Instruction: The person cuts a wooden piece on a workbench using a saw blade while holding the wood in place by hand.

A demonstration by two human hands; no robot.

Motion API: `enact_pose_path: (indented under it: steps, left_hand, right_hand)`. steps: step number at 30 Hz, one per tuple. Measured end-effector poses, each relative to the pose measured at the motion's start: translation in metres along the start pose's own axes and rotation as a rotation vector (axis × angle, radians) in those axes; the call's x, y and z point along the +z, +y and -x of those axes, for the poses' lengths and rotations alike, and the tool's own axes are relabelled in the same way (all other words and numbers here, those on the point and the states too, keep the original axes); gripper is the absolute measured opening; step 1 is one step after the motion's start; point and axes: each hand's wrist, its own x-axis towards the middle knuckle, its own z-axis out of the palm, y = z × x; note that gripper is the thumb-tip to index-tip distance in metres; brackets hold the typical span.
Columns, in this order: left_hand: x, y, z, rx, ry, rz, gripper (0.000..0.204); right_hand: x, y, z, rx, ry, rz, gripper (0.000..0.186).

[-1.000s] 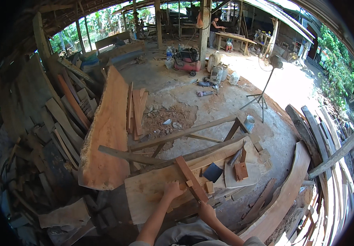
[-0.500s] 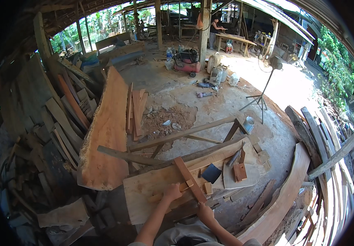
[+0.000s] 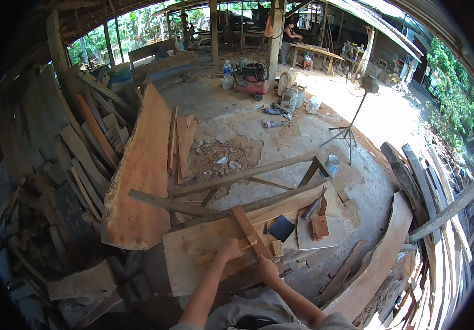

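**Reddish board held crosswise in two hands over a cluttered slab**

The reddish-brown board (image 3: 243, 221) lies across the wide pale slab (image 3: 184, 269), its near end toward the person. The right hand (image 3: 268, 269) appears closed around that near end; the left hand (image 3: 230, 249) is closed on a pale wooden bar (image 3: 245, 242) that meets the board's left side. Finger placement underneath cannot be told.

The likeliest trouble is slipping: the far end of the board has no hand on it, so a sideways push from the bar could swing it. The left knuckles, close to the board's edge, might then be scraped. A swing to the right could also knock the small pale block (image 3: 277, 248) just beside the board.

Counted outward, there is one board, one bar and one small pale block; then, farther right on the slab, one black sheet (image 3: 282, 228), one reddish block (image 3: 319, 227) and one dark cylindrical tool (image 3: 311, 209). Beyond stand one bucket (image 3: 332, 164), one fan (image 3: 368, 83) and one red compressor (image 3: 250, 82). The stacked planks at both sides overlap too much to count.
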Motion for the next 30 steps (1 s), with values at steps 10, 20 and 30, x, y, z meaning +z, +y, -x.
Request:
enact_pose_path:
  steps: [10, 20, 30]
  left_hand:
    - [-0.004, -0.009, -0.014, -0.057, -0.124, 0.091, 0.046]
    - [0.004, -0.019, -0.018, 0.009, -0.125, 0.222, 0.043]
    - [0.000, -0.021, -0.028, -0.057, -0.279, 0.323, 0.037]
  right_hand:
    - [-0.017, 0.015, 0.037, -0.022, -0.072, 0.048, 0.018]
    - [0.012, -0.001, -0.015, -0.049, 0.018, -0.011, 0.018]
    - [-0.027, 0.025, 0.064, 0.142, -0.137, 0.067, 0.013]
